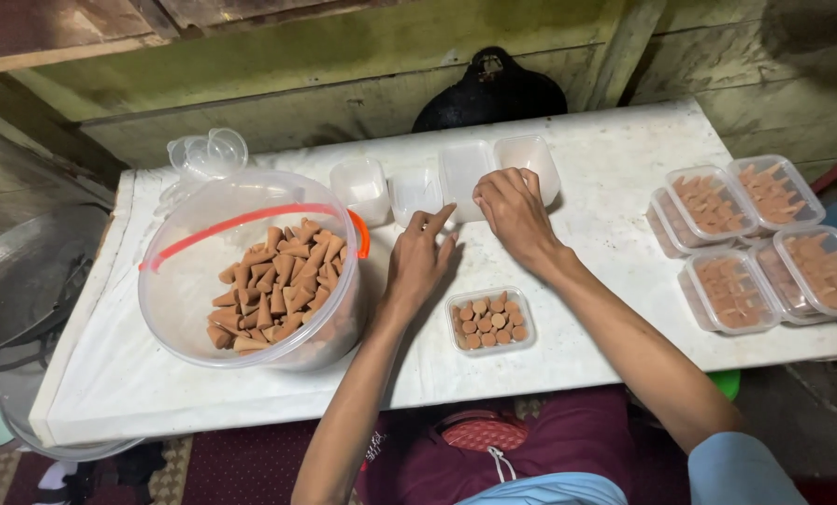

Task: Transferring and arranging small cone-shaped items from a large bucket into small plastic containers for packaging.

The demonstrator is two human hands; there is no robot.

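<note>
Nearest to me, 1 small clear box (pixel 490 321) is sitting on the white table (pixel 615 318), filled with brown cones standing upright in rows, lid off. It is lying just in front of both my hands, apart from them.

My left hand (pixel 418 262) is resting palm down on the table, just past that filled box. The fingers (pixel 434 221) are spreading loosely and pointing away from me, gripping nothing; the fingertips are lying just beside the near edge of an empty clear tray (pixel 462 173).

My right hand (pixel 515 210) is reaching onto that same tray, fingers curling down at its near right corner. I cannot tell whether they are pinching the rim or only pressing on it.

To my left, a large clear tub (pixel 250 266) with an orange band is holding a loose heap of cones (pixel 278 285).

To my right, 5 or so closed boxes of cones (pixel 750 243) are sitting stacked together, well apart from my hands.

Farther off, 3 more empty containers (pixel 390 187) are lining up beside the tray, and a cluster of clear lids (pixel 203 154) is lying at the far left corner. A dark bag (pixel 489 93) is leaning behind the table.
</note>
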